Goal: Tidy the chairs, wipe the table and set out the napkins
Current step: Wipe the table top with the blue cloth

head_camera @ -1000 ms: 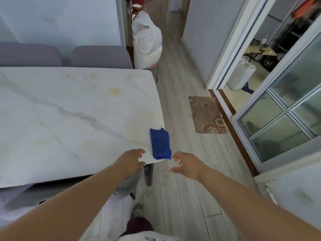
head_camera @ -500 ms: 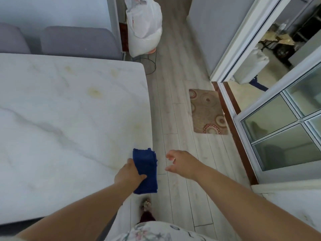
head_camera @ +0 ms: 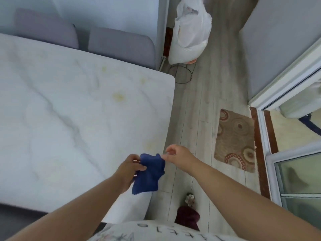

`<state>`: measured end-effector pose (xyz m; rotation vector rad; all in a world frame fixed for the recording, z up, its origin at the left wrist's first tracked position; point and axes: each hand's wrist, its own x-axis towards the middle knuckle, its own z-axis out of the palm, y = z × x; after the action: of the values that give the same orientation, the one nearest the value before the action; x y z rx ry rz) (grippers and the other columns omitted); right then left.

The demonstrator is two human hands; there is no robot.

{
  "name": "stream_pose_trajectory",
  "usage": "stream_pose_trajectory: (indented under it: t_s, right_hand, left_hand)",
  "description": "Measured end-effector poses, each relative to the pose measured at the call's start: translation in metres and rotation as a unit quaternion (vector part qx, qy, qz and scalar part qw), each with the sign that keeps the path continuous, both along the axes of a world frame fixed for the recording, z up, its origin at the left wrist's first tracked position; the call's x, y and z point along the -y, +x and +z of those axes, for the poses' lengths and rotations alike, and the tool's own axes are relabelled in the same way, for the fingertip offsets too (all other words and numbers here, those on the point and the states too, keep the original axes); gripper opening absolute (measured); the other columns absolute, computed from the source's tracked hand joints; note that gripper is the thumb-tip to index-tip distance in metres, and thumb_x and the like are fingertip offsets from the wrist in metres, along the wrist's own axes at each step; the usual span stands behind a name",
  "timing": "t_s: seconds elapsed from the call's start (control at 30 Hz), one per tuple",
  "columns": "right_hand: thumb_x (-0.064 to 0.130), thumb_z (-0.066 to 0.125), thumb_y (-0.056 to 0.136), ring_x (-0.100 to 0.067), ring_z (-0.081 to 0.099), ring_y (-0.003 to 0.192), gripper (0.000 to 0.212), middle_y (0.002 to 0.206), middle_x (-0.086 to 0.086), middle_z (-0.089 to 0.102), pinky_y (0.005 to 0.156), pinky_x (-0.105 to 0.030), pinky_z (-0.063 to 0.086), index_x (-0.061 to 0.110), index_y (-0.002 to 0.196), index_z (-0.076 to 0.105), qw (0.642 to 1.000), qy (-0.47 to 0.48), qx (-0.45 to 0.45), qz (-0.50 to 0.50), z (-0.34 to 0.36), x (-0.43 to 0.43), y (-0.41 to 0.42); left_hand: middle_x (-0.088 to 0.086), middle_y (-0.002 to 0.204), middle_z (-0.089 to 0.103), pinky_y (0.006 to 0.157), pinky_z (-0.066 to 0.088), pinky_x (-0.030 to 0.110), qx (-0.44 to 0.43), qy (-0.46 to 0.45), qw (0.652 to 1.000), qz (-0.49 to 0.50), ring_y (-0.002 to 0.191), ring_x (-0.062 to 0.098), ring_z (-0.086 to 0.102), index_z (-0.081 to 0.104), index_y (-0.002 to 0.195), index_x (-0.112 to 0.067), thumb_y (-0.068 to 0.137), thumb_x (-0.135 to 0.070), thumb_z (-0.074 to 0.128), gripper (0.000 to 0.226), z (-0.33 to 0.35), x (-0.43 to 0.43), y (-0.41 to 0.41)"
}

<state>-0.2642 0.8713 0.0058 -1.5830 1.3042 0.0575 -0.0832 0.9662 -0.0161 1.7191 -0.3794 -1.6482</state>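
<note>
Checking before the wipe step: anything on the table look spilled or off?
Yes. Yellowish stains mark the white marble table: the clearest mid-right, fainter ones toward the far edge and the right edge. They look like dried spills. The left hand grips the blue cloth.

A person stands at the corner of a white marble desk (head_camera: 69, 119). The left hand (head_camera: 129, 168) grips a blue cloth (head_camera: 147, 176), which hangs crumpled over the desk's near edge. The right hand (head_camera: 178, 155) is just beside the cloth's upper corner with its fingers (head_camera: 167, 152) curled toward it; whether they pinch the fabric cannot be told. Yellowish stains mark the desk. Two grey chairs (head_camera: 121, 46) stand pushed against its far side. On the pale wooden floor (head_camera: 199, 105) a full white bag (head_camera: 191, 32) sits on a wire stand (head_camera: 182, 73), and a patterned mat (head_camera: 234, 140) lies by a glass sliding door (head_camera: 298, 180).
</note>
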Motion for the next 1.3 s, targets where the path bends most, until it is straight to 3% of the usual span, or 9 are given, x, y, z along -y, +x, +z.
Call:
stream_pose_trajectory:
  t_s: [0.23,0.47,0.6,0.77,0.93,1.03,1.17,1.23,1.3]
  right_hand:
    - [0.060,0.052,0.089,-0.019,0.066,0.104,0.045,0.104,0.005,0.072,0.097,-0.037,0.048,0.024,0.111,0.067,0.957,0.233,0.169,-0.036,0.007,0.064,0.015]
    - [0.008,0.070,0.075,-0.020,0.064,0.104,0.041,0.105,-0.005,0.065,0.091,-0.036,0.051,0.034,0.106,0.066,0.937,0.203,0.224,0.176,0.025,0.084,0.031]
    - [0.004,0.062,0.088,-0.008,0.066,0.088,0.026,0.097,0.001,0.069,0.073,-0.018,0.051,0.027,0.097,0.070,0.904,0.250,0.221,0.266,0.025,0.057,0.042]
    - [0.002,0.056,0.091,-0.003,0.054,0.061,0.023,0.072,0.008,0.059,0.052,-0.015,0.042,0.022,0.089,0.067,0.905,0.242,0.155,0.315,0.007,0.011,0.056]
    - [0.000,0.049,0.091,-0.014,0.056,0.076,0.028,0.073,0.007,0.060,0.074,-0.026,0.047,0.022,0.088,0.066,0.921,0.213,0.146,0.292,-0.011,-0.017,0.078]
    - [-0.002,0.048,0.088,-0.018,0.054,0.078,0.034,0.078,0.002,0.059,0.073,-0.033,0.045,0.026,0.085,0.067,0.930,0.169,0.148,0.291,-0.018,-0.018,0.100]
    - [0.008,0.054,0.085,-0.026,0.058,0.089,0.035,0.103,-0.003,0.057,0.070,-0.039,0.048,0.028,0.113,0.058,0.926,-0.006,0.018,0.376,-0.038,-0.012,0.123]
    - [0.018,0.053,0.087,-0.028,0.054,0.105,0.044,0.123,-0.006,0.049,0.080,-0.035,0.045,0.023,0.131,0.047,0.847,-0.208,-0.113,0.477,-0.044,-0.010,0.125]
    - [0.019,0.052,0.088,-0.026,0.050,0.112,0.044,0.130,-0.002,0.049,0.088,-0.033,0.042,0.023,0.132,0.050,0.768,-0.312,-0.072,0.554,-0.049,-0.019,0.124]
  left_hand:
    - [0.015,0.111,0.067,0.079,0.050,0.043,-0.187,-0.095,0.930,0.303,0.099,0.034,0.062,0.057,0.115,-0.014,0.085,0.010,0.032,0.045,0.035,0.040,-0.019]
    - [0.011,0.135,0.058,0.109,0.036,0.045,-0.204,-0.140,0.899,0.362,0.124,0.028,0.055,0.055,0.132,-0.016,0.097,-0.035,0.044,0.042,0.047,0.029,-0.069]
    - [0.003,0.128,0.064,0.097,0.049,0.038,-0.196,-0.132,0.876,0.420,0.116,0.020,0.061,0.053,0.132,-0.027,0.094,-0.032,0.054,0.039,0.053,0.012,-0.096]
    - [0.014,0.114,0.069,0.089,0.050,0.037,-0.209,-0.086,0.822,0.523,0.109,0.029,0.064,0.057,0.127,-0.007,0.090,-0.014,0.059,0.038,0.040,-0.043,-0.110]
    - [0.017,0.102,0.071,0.070,0.052,0.038,-0.164,-0.056,0.787,0.593,0.091,0.032,0.066,0.053,0.129,-0.010,0.075,0.004,0.060,0.056,0.022,-0.106,-0.112]
    - [0.012,0.113,0.069,0.074,0.056,0.040,-0.132,-0.069,0.776,0.613,0.096,0.032,0.065,0.057,0.126,-0.023,0.068,0.008,0.062,0.066,0.011,-0.135,-0.098]
    - [0.008,0.110,0.065,0.085,0.053,0.048,-0.105,0.076,0.846,0.516,0.098,0.029,0.061,0.052,0.128,-0.024,0.089,0.006,0.051,0.049,-0.015,-0.163,-0.085]
    - [0.008,0.110,0.061,0.082,0.052,0.042,-0.075,0.171,0.853,0.488,0.099,0.026,0.059,0.050,0.130,-0.018,0.090,-0.002,0.055,0.043,-0.029,-0.171,-0.082]
    - [0.009,0.111,0.061,0.081,0.052,0.037,-0.035,0.201,0.852,0.483,0.099,0.023,0.059,0.054,0.126,-0.017,0.089,-0.006,0.055,0.039,-0.039,-0.176,-0.075]
